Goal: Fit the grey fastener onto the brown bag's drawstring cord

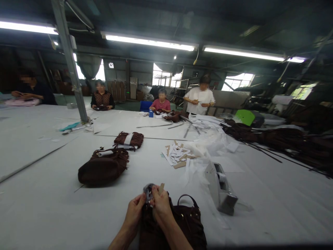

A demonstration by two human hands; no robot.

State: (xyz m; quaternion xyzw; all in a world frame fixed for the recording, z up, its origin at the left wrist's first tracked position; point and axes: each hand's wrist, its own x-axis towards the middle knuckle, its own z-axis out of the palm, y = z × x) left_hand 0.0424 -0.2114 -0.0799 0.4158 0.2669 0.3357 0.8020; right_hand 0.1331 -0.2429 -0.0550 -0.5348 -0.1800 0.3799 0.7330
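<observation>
Together, the left hand [134,209] and right hand [162,205] pinch a greyish, crinkled piece [148,190] over a dark brown bag [189,222] on the white table [47,211]; a tan strip [161,188] juts beside the right fingers, near a tape dispenser [222,191].

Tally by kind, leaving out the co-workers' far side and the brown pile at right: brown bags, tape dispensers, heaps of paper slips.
Brown bags: 3
Tape dispensers: 1
Heaps of paper slips: 1
Total: 5
</observation>
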